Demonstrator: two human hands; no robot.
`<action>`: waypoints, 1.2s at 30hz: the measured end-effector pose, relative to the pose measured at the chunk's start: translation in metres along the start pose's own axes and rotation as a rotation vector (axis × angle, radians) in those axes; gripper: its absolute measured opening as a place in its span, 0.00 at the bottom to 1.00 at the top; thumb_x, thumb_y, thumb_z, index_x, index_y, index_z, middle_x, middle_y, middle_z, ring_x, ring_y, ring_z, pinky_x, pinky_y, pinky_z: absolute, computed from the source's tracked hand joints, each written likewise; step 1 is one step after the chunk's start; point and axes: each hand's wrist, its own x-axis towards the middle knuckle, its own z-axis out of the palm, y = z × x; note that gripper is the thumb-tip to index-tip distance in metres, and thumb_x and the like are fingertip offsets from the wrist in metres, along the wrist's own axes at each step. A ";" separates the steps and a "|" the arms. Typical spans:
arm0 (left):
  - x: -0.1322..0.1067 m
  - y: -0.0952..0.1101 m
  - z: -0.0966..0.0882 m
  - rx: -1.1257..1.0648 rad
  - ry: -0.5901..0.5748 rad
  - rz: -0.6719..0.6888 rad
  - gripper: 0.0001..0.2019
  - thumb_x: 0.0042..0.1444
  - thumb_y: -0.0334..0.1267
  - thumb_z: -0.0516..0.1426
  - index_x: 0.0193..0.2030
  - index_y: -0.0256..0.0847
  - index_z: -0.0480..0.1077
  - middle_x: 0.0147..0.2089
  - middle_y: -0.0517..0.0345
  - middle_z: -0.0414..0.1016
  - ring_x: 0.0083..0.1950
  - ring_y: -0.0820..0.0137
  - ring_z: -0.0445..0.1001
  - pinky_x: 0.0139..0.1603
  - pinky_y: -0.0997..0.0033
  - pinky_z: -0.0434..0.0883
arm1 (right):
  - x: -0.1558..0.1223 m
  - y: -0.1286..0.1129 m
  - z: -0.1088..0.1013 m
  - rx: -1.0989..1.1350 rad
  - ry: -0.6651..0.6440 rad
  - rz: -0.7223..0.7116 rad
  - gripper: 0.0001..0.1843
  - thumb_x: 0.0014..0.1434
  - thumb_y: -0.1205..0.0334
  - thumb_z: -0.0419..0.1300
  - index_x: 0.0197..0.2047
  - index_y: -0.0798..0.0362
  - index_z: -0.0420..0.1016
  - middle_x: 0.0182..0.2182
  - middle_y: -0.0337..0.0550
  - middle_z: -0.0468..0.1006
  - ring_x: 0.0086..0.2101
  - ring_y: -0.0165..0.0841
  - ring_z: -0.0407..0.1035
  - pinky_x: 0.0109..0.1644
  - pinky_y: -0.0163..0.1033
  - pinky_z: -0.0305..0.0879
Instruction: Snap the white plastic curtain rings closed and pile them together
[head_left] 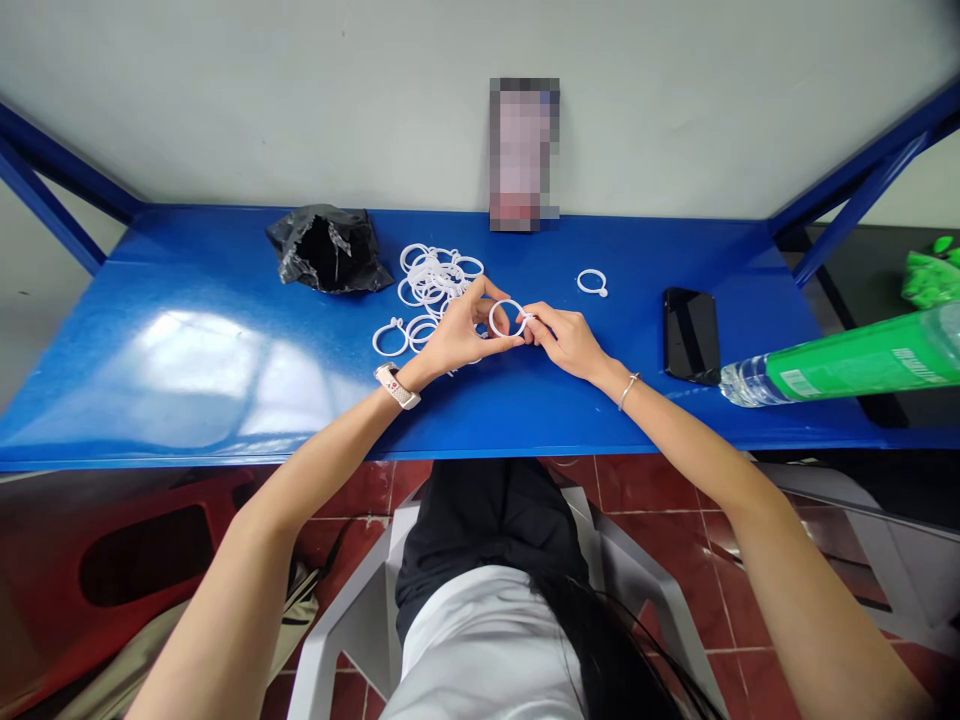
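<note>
Between my two hands, just above the blue table (600, 400), is a white plastic ring (492, 322) with a small eyelet on its right side. My left hand (466, 325) grips the ring's left part between thumb and fingers. The fingertips of my right hand (564, 338) pinch it at the eyelet. Several more white rings (429, 275) lie in a loose pile behind and left of my left hand, which hides part of them. One single ring (592, 280) rests apart, behind my right hand.
A crumpled black plastic bag (360, 270) with its mouth open lies left of the pile. A propped, pixelated phone-like object (524, 155) leans against the wall. On the right are a black phone (691, 335) and a bottle with a green label (855, 357). Blue metal braces (859, 205) flank the table.
</note>
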 end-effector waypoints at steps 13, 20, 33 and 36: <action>0.000 0.001 0.001 -0.044 -0.040 -0.012 0.28 0.53 0.59 0.64 0.50 0.44 0.60 0.28 0.62 0.72 0.29 0.65 0.77 0.32 0.61 0.76 | 0.000 -0.001 -0.005 -0.053 -0.001 -0.033 0.23 0.73 0.48 0.41 0.39 0.50 0.71 0.26 0.38 0.77 0.26 0.31 0.71 0.34 0.35 0.62; 0.002 0.001 0.000 -0.041 0.005 0.010 0.27 0.53 0.57 0.65 0.49 0.42 0.63 0.28 0.62 0.73 0.27 0.69 0.75 0.30 0.66 0.75 | 0.000 -0.002 -0.005 -0.085 0.029 -0.023 0.23 0.74 0.49 0.41 0.37 0.51 0.70 0.25 0.39 0.77 0.26 0.30 0.71 0.34 0.34 0.61; 0.002 0.005 -0.004 0.070 0.030 0.016 0.27 0.55 0.55 0.65 0.53 0.38 0.68 0.30 0.60 0.76 0.28 0.72 0.75 0.34 0.71 0.74 | -0.001 -0.003 -0.002 -0.131 0.072 -0.003 0.22 0.74 0.50 0.42 0.39 0.51 0.72 0.25 0.39 0.79 0.25 0.30 0.72 0.33 0.34 0.62; 0.003 0.007 -0.006 0.080 0.039 0.016 0.27 0.55 0.56 0.64 0.53 0.38 0.68 0.30 0.60 0.76 0.29 0.71 0.75 0.35 0.70 0.74 | -0.001 -0.004 0.000 -0.137 0.119 0.005 0.20 0.73 0.50 0.45 0.44 0.51 0.73 0.28 0.40 0.80 0.26 0.31 0.74 0.33 0.35 0.64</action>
